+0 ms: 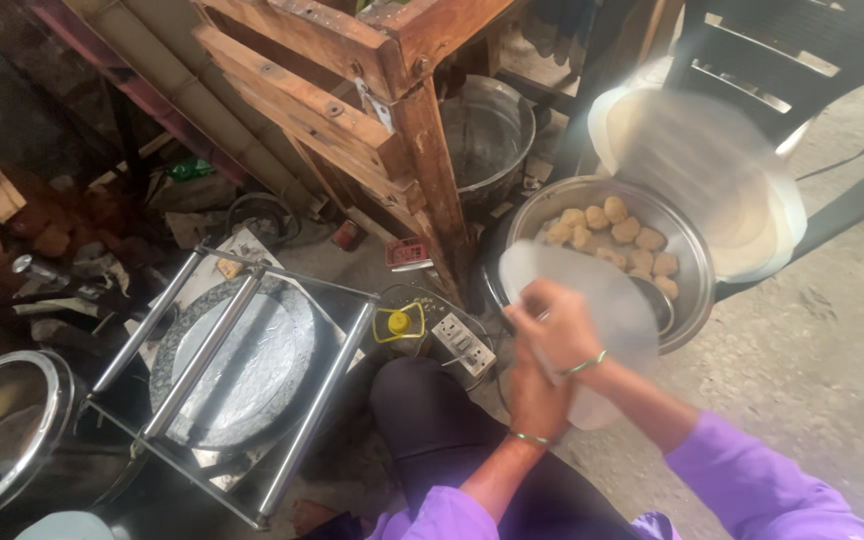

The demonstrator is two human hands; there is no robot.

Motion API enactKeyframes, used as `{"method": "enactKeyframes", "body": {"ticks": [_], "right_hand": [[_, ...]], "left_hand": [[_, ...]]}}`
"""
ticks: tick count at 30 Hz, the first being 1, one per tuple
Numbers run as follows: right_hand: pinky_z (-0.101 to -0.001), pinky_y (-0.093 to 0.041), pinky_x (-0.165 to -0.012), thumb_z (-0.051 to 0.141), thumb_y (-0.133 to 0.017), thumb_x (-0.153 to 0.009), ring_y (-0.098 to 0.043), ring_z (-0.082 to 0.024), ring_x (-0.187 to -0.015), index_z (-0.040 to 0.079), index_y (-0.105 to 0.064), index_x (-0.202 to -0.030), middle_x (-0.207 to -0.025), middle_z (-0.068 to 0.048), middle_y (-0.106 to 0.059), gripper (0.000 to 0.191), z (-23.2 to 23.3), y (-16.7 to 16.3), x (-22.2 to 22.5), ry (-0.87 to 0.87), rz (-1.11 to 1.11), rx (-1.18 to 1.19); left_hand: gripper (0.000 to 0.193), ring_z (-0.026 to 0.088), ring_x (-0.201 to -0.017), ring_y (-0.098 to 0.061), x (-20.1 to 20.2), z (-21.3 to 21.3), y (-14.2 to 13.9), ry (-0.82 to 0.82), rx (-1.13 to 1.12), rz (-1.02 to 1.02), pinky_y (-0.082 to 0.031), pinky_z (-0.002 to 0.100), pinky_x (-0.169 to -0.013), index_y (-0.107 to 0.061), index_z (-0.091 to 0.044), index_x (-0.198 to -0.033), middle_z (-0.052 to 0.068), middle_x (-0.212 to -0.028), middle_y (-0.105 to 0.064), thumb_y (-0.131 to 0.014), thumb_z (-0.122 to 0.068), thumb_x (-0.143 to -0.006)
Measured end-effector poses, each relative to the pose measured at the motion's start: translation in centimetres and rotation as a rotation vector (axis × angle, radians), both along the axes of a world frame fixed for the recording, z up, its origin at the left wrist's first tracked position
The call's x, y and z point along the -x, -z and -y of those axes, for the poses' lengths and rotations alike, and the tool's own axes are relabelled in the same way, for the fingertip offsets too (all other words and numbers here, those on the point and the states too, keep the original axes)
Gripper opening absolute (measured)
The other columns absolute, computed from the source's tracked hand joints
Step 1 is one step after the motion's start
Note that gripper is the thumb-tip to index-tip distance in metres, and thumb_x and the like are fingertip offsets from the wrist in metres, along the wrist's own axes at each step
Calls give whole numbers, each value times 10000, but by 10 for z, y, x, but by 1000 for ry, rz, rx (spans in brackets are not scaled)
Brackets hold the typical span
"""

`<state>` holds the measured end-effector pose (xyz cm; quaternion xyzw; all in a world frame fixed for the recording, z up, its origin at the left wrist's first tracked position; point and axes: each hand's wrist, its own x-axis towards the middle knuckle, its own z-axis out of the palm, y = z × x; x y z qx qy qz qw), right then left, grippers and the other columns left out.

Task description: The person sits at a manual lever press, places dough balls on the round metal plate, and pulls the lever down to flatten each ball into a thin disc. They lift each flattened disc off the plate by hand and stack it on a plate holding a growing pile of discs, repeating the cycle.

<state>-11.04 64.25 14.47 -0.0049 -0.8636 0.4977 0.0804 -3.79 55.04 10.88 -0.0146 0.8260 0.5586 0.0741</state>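
Both our hands, left (537, 395) and right (557, 325), sandwiched a flattened dough disc (607, 310), stretching it, dough balls (617, 240) at one o'clock.

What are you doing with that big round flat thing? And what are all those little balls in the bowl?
A person in purple sleeves holds a thin round sheet of flattened dough between both hands, the right hand on top and the left hand beneath. Just behind it is a steel bowl of small dough balls, with a stack of flat rounds resting beyond it. To the left sits a round press plate under metal bars.
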Motion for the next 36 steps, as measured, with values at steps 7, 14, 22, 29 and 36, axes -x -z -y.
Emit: {"method": "enactKeyframes", "body": {"ticks": [7, 14, 22, 29, 36], "right_hand": [[-596, -227, -1147, 425, -639, -923, -292, -385, -1470, 6, -348, -1499, -1587, -214, -382, 769, -10, 51, 6, -509, -345, -706], [-475, -243, -1266, 504, -633, -907, -271, -298, -1541, -1, -253, -1581, -1612, -196, -334, 924, -56, 49, 20, -291, 135, -717], [-524, -183, -1151, 479, -670, -837, -247, -328, -1497, 33, -409, -1504, -1618, -191, -325, 843, -44, 77, 33, -531, -169, -961], [-483, -408, -1175, 348, -698, -825, -435, -360, -1424, 124, -526, -1444, -1518, -120, -493, 680, -137, 60, 47, -123, -179, -776], [-510, -407, -1090, 395, -801, -688, -395, -408, -1385, 77, -423, -1478, -1542, -192, -411, 932, -152, 39, 27, -77, -10, -1012]], "left_hand": [[280, 216, -969, -721, 53, 58, 130, -413, -402, -26, -544, 337, -885, -678, 32, -1220, 140, -1100, -782, -625, -20, -950], [348, 221, -1004, -712, 57, 56, 133, -400, -292, -122, -521, 317, -911, -710, -28, -1232, 146, -1116, -761, -636, 21, -895], [333, 229, -992, -751, 47, 63, 99, -465, -211, -200, -548, 340, -879, -702, -1, -1244, 167, -1091, -782, -614, 11, -923], [337, 186, -948, -741, 40, 74, 71, -560, -433, -135, -600, 319, -806, -634, 8, -1274, 136, -1088, -775, -509, 42, -963], [320, 197, -992, -735, 50, 71, 90, -586, -558, -227, -576, 316, -875, -610, 54, -1289, 156, -1121, -769, -503, 46, -988]]}}
